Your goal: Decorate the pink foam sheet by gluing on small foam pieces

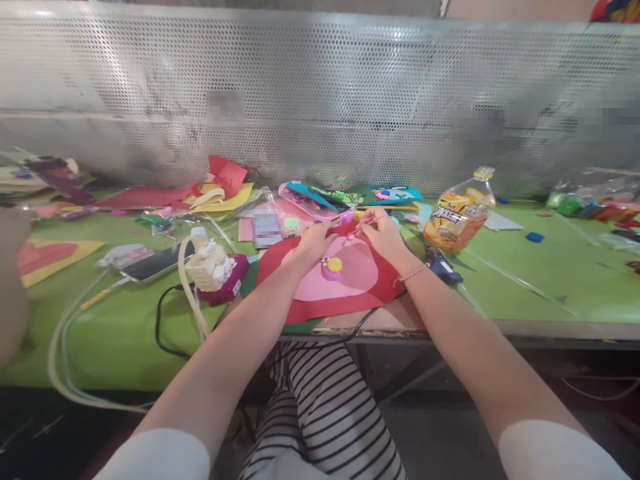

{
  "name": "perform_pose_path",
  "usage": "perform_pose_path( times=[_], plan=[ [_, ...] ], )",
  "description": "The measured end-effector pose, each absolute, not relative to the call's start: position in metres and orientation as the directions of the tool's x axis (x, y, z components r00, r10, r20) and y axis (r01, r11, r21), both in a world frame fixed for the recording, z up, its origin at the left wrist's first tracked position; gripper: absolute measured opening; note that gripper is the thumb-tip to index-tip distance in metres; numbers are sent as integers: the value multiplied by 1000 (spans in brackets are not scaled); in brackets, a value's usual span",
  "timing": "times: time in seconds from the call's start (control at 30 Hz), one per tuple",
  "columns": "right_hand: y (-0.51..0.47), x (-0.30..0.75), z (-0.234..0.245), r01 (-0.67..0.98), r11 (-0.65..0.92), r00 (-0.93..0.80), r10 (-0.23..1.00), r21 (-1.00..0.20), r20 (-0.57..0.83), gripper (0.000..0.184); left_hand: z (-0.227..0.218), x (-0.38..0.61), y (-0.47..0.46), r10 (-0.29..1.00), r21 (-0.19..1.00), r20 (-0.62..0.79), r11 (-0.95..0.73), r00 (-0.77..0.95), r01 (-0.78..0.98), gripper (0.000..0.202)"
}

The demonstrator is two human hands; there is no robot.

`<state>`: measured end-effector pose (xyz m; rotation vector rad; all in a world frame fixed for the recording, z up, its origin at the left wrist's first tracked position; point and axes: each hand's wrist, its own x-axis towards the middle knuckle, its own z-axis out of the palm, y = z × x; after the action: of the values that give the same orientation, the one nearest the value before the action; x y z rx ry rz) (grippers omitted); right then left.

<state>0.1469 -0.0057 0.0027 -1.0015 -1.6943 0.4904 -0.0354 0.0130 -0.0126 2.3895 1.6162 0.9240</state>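
A red felt-like sheet (274, 298) lies at the table's front edge, with a rounded pink sheet (310, 288) on top. On the pink sheet sits a small round yellow lid-like piece (335, 265) with a purple part under it. My left hand (316, 241) rests on the left upper part of the sheets, fingers stretched out. At their upper right, my right hand (383, 229) is closed in a pinch on a thin pink piece (354, 235), whose exact kind is too small to make out. A purple and yellow item (350, 217) lies just beyond my fingers.
A plastic bottle (457, 212) with an orange label stands right of my right hand. Left are a power adapter (213, 263) with cables and a phone (157, 261). Colourful cutouts (395, 195) lie behind, below a perforated metal panel (320, 100). Someone's arm (13, 287) shows far left.
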Motion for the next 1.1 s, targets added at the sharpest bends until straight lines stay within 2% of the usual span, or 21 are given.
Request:
perform_pose_path(
  times=[0.2, 0.43, 1.1],
  plan=[
    [-7, 147, 4, 378, 559, -93, 816, -738, 571, 11, -13, -35, 12, 870, 422, 427, -432, 246, 797, 34],
    [-6, 145, 6, 184, 539, -13, 837, -822, 546, 10, -16, -36, 14, 864, 426, 441, -441, 244, 790, 34],
    [-2, 146, 0, 282, 539, -50, 835, -794, 549, 14, -16, -36, 13, 856, 420, 452, -453, 251, 787, 36]
  ],
)
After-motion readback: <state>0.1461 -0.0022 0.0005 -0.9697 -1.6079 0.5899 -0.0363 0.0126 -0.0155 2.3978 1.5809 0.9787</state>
